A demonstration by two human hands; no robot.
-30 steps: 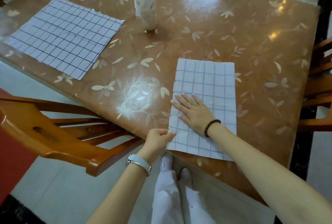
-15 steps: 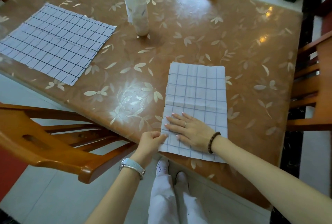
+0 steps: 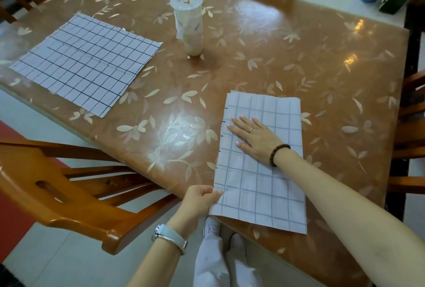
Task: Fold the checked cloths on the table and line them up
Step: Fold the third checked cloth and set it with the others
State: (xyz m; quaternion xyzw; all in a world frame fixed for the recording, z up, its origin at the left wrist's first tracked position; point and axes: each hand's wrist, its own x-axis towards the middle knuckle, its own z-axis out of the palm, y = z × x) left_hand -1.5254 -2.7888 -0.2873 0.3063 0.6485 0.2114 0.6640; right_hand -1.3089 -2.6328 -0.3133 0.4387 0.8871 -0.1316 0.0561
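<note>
A white checked cloth (image 3: 273,185), folded into a long rectangle, lies at the table's near edge. My right hand (image 3: 255,136) lies flat on its upper left part, fingers straight and pointing left. My left hand (image 3: 202,199) pinches the cloth's near left corner at the table edge. A second checked cloth (image 3: 85,62) lies spread out flat at the table's far left.
The brown leaf-patterned table (image 3: 299,61) carries a plastic drink cup with a straw (image 3: 189,25) at its middle. A wooden chair (image 3: 69,185) stands at the near left, more chairs at the right and far side. My legs and shoes show below the table edge.
My right hand has slid away from me along the folded cloth, from its near part to its upper left part. My left hand keeps its pinch on the near left corner.
</note>
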